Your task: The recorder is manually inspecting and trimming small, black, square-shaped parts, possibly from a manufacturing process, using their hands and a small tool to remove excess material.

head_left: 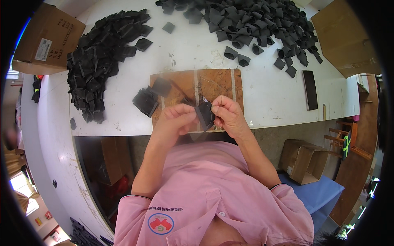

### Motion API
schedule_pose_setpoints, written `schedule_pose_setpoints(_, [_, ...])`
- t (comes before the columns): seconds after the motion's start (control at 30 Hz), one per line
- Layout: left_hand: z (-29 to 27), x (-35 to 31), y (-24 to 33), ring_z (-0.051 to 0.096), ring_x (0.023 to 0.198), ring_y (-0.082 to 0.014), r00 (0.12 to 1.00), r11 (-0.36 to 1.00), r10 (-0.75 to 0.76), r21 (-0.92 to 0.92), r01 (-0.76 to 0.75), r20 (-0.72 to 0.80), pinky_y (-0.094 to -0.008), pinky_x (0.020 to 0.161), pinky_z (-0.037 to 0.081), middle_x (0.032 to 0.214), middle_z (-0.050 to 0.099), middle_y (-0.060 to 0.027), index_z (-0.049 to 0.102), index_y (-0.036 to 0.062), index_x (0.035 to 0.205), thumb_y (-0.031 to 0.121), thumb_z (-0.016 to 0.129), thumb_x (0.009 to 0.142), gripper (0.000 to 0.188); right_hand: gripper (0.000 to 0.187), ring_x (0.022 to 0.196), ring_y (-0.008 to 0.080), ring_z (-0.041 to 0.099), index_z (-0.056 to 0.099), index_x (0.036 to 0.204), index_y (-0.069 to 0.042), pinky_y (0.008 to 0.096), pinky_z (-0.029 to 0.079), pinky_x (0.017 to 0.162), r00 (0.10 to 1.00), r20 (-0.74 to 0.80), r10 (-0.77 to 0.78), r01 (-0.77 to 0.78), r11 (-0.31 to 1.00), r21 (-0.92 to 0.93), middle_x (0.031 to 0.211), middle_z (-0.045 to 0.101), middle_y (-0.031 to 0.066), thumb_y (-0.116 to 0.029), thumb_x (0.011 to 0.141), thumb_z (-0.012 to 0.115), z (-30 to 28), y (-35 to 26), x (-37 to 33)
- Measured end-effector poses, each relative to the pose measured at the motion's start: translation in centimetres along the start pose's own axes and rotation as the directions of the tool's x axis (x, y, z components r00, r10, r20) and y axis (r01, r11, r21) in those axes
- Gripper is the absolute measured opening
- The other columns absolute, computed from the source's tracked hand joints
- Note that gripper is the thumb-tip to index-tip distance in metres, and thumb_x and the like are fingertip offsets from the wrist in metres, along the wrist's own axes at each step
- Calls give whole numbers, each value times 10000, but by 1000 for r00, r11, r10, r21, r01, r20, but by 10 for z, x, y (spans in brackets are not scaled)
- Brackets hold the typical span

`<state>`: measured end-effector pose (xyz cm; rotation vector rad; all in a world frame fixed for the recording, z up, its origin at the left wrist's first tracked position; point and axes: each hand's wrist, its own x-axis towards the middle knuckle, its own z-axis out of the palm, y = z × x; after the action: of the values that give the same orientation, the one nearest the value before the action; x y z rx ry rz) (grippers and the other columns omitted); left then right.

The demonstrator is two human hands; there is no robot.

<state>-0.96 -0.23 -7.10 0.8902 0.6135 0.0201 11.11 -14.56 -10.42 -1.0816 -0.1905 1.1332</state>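
Observation:
Over the front of a brown wooden board (217, 84), I hold a small black fabric piece (205, 117) between both hands. My left hand (177, 119) is closed, with thumb and fingertips at the piece's left edge. On its right edge, my right hand (230, 115) pinches it between thumb and fingers. A small shiny bit shows just above the piece; I cannot make out what it is. Left of my hands, a short stack of black pieces (145, 101) lies across the board's left edge, beside a single flat dark piece (161, 87).
A long heap of flat black pieces (96, 61) covers the table's left side. Dark tube-shaped pieces (246, 28) are heaped at the far right. A phone (310, 90) lies at right. Cardboard boxes (51, 35) stand at both far corners; an open carton (303, 160) is below, right.

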Motion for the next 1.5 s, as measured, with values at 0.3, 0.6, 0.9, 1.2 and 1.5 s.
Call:
schedule_pose_setpoints(0.3, [-2, 0, -4, 495, 469, -44, 1000, 1000, 14, 23, -14, 9, -136, 373, 332, 679, 607, -64, 591, 29, 789, 72, 611, 783, 48, 83, 469, 22, 415, 489, 759, -78, 148, 292, 392, 1000, 8, 11, -11, 999, -31, 623, 466, -34, -105, 821, 536, 0, -2, -2])
schedule_pose_setpoints(0.6, [-4, -3, -4, 503, 478, -53, 1000, 1000, 4, -9, -4, -9, -144, 382, 353, 675, 608, -63, 604, 24, 811, 76, 627, 777, 66, 79, 459, 22, 413, 491, 756, -82, 150, 293, 390, 999, 17, 30, -30, 999, -23, 618, 464, -38, -102, 818, 535, -1, -2, -1])
schedule_pose_setpoints(0.9, [5, -3, -3, 487, 504, -40, 991, 988, 101, 123, -90, -82, -144, 418, 355, 672, 593, -37, 597, 20, 803, 84, 619, 789, 69, 71, 509, 107, 488, 505, 793, -46, 212, 379, 445, 984, -31, -173, 142, 887, -439, 625, 490, 15, -92, 801, 560, 7, 2, 1])
schedule_pose_setpoints(1.2, [33, -13, -2, 532, 561, -206, 701, 408, 712, 790, -458, 39, -291, 529, 422, 686, 559, -98, 549, 4, 808, 16, 561, 766, 46, 146, 605, 211, 553, 583, 852, -8, 283, 446, 512, 778, 140, -612, 506, 479, -718, 786, 533, 94, -73, 737, 645, 51, -20, -21])
schedule_pose_setpoints(1.5, [33, -15, -15, 544, 579, -237, 739, 504, 671, 766, -400, -55, -316, 524, 429, 694, 548, -125, 511, 10, 794, 14, 548, 751, 57, 87, 620, 220, 559, 573, 805, 16, 299, 456, 518, 736, 167, -656, 508, 372, -777, 749, 528, 92, 17, 719, 588, 54, -23, -22])
